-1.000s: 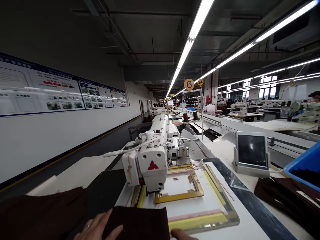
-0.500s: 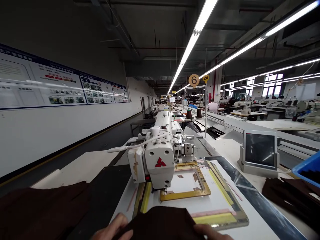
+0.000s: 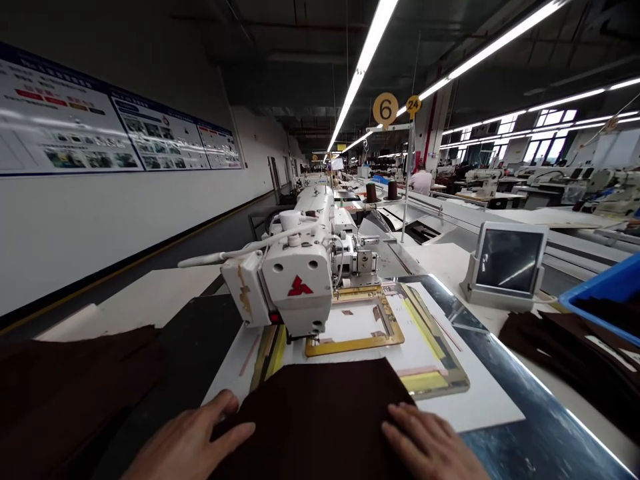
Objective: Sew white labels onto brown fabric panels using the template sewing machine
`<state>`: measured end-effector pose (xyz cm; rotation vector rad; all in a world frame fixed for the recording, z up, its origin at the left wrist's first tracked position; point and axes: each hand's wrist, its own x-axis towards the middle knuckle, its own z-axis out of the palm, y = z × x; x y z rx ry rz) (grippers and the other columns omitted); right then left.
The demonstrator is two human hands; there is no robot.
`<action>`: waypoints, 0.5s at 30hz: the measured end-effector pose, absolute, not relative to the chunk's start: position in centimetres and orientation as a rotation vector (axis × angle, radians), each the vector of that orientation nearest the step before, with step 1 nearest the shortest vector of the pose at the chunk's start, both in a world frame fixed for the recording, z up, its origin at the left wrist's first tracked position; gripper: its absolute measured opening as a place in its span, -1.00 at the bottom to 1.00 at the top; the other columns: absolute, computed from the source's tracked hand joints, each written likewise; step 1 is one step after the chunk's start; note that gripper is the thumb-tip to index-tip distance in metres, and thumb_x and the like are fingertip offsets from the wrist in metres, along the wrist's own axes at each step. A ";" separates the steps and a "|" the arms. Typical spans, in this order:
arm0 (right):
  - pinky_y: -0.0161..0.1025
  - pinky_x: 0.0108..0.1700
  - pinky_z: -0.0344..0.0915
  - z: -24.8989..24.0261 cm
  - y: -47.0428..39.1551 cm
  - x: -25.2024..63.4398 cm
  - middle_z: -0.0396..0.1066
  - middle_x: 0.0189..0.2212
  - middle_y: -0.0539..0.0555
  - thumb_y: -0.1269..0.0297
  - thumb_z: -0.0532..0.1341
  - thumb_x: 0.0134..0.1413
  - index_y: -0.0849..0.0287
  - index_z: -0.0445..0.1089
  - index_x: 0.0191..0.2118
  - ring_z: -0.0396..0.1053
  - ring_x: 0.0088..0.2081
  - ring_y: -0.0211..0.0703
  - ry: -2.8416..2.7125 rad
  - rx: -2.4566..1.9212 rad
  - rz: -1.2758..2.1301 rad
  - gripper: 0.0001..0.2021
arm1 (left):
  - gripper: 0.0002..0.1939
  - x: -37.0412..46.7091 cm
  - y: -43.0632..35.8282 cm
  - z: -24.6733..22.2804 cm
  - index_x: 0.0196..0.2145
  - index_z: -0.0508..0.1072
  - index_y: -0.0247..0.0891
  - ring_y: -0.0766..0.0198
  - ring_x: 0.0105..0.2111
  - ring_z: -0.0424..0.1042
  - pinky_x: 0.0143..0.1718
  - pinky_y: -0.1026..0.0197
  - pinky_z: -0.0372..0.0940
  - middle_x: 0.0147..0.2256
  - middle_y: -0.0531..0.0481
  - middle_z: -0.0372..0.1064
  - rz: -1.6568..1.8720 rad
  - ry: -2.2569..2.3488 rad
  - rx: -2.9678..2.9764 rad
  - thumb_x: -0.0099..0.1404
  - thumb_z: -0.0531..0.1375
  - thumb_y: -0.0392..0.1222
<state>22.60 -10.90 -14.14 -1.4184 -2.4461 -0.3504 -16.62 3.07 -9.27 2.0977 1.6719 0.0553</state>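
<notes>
A dark brown fabric piece [image 3: 320,413] with angled upper corners lies flat in front of the white sewing machine head [image 3: 297,287]. My left hand [image 3: 193,433] rests at the fabric's left edge, thumb and forefinger spread apart. On the right edge lies my right hand [image 3: 430,440], its fingers stretched out over the cloth. Just beyond the fabric is a yellow rectangular frame [image 3: 355,345], partly under the machine head, on a white sheet with yellow and pink tape strips.
More brown fabric [image 3: 75,393] lies at the left. To the right stand a small screen [image 3: 510,259], a stack of brown pieces [image 3: 565,360] and a blue bin [image 3: 600,293]. A person in a light top [image 3: 421,180] is far off.
The view has tilted down, so the machine appears higher. More of the brown fabric and both hands shows now, and the hands lie flatter along its sides.
</notes>
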 end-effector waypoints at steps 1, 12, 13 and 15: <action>-0.10 -0.10 0.58 -13.6 -10.9 23.3 0.50 0.11 0.13 0.04 0.25 0.29 0.05 0.45 0.18 0.55 0.01 0.13 -2.411 -1.494 -0.420 -0.58 | -0.63 -17.1 3.0 -9.6 -0.27 0.39 -0.11 0.04 -0.13 0.56 -0.22 0.23 0.28 -0.22 0.00 0.55 0.032 1.652 2.084 0.37 0.07 0.23; 0.02 -0.14 0.42 -12.6 -7.9 26.2 0.48 -0.19 0.16 0.01 0.04 0.41 0.07 0.41 0.00 0.51 -0.20 0.10 -1.987 -2.077 -0.325 -0.68 | -0.48 -14.3 6.9 -10.1 -0.47 0.27 -0.20 0.18 -0.41 0.38 -0.42 0.24 0.08 -0.45 0.04 0.32 0.014 1.560 2.133 0.41 -0.03 0.27; -0.01 -0.16 0.40 -12.4 -7.6 26.3 0.48 -0.22 0.13 0.05 0.03 0.42 0.05 0.41 -0.06 0.51 -0.22 0.08 -1.992 -2.108 -0.239 -0.72 | -0.48 -14.2 7.4 -10.1 -0.48 0.26 -0.20 0.19 -0.41 0.37 -0.42 0.24 0.06 -0.46 0.04 0.31 0.025 1.547 2.146 0.41 -0.02 0.27; -0.09 -0.23 0.36 -11.7 -6.7 26.5 0.49 -0.26 0.09 0.13 0.00 0.44 0.03 0.39 -0.18 0.51 -0.25 0.04 -1.997 -2.159 -0.049 -0.74 | -0.49 -14.0 8.1 -10.1 -0.51 0.23 -0.19 0.19 -0.44 0.36 -0.45 0.23 0.03 -0.49 0.05 0.27 0.030 1.543 2.159 0.40 0.00 0.25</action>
